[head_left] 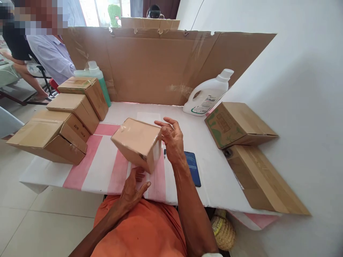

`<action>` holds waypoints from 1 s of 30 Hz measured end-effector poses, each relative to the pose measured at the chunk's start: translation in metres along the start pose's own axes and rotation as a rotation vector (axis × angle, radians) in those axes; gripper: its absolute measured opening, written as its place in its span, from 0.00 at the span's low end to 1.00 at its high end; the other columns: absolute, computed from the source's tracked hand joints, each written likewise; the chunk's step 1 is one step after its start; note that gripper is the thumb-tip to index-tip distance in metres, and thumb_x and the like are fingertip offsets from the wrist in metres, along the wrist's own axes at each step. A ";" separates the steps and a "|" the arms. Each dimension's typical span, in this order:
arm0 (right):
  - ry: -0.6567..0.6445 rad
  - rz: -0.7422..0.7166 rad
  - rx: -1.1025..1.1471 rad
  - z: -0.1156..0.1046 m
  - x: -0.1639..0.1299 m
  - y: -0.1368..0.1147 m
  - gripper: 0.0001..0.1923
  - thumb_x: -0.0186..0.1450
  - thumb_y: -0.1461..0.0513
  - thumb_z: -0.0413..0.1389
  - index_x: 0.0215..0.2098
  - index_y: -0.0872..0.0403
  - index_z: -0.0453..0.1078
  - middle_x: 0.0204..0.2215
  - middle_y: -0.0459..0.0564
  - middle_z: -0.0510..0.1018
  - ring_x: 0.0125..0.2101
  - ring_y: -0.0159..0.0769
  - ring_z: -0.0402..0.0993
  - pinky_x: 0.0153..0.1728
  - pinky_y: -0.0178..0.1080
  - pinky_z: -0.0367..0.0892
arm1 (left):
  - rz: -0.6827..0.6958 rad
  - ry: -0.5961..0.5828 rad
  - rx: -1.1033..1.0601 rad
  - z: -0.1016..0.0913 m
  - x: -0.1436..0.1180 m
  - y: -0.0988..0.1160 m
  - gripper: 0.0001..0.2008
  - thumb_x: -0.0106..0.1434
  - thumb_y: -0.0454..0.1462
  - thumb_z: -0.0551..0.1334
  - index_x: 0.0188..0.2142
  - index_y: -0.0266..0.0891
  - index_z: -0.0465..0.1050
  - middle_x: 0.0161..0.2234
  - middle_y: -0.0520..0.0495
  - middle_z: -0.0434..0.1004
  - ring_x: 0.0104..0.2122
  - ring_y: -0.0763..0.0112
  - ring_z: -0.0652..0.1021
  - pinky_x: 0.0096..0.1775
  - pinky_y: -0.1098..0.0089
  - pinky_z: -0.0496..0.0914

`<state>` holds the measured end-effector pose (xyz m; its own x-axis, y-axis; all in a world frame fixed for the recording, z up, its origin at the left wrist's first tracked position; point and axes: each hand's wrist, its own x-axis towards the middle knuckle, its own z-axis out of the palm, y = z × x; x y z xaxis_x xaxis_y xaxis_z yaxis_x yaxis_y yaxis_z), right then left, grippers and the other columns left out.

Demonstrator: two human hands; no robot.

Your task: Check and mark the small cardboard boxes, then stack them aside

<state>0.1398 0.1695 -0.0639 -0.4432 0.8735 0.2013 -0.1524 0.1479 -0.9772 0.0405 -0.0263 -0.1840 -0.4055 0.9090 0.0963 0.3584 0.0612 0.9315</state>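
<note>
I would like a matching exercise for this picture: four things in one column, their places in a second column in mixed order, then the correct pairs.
Things:
1. white bottle
2. green bottle
3. phone
4. taped box

Places:
A. flat on the table, beside the right forearm
B. behind the stacked boxes on the left
C. held above the table between both hands
D. lying at the far right, against the cardboard wall

Pairs: 1-D, 2-B, 3-A, 4-C
</note>
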 end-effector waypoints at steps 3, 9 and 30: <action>-0.069 -0.002 -0.036 0.012 -0.011 -0.016 0.25 0.62 0.42 0.68 0.47 0.49 0.77 0.42 0.49 0.83 0.41 0.42 0.77 0.41 0.41 0.71 | 0.125 0.026 0.116 -0.007 0.014 0.009 0.15 0.72 0.49 0.62 0.50 0.43 0.76 0.43 0.40 0.84 0.40 0.56 0.85 0.42 0.56 0.81; -0.001 0.016 -0.012 0.012 0.007 -0.001 0.22 0.67 0.41 0.60 0.40 0.51 0.77 0.30 0.44 0.74 0.32 0.35 0.68 0.32 0.36 0.62 | 0.262 0.247 0.194 -0.050 0.042 0.037 0.13 0.71 0.50 0.63 0.41 0.45 0.80 0.40 0.42 0.83 0.44 0.55 0.81 0.52 0.54 0.76; 0.224 0.138 0.147 0.038 0.011 0.018 0.29 0.67 0.36 0.56 0.49 0.49 0.71 0.47 0.49 0.77 0.50 0.42 0.75 0.48 0.41 0.72 | 0.315 0.451 0.284 -0.080 0.134 0.098 0.20 0.67 0.55 0.67 0.43 0.41 0.80 0.45 0.44 0.82 0.47 0.59 0.81 0.52 0.61 0.74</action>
<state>0.0982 0.1640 -0.0765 -0.2653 0.9637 0.0310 -0.2380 -0.0343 -0.9707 -0.0463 0.0682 -0.0521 -0.5374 0.6410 0.5480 0.7035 -0.0175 0.7104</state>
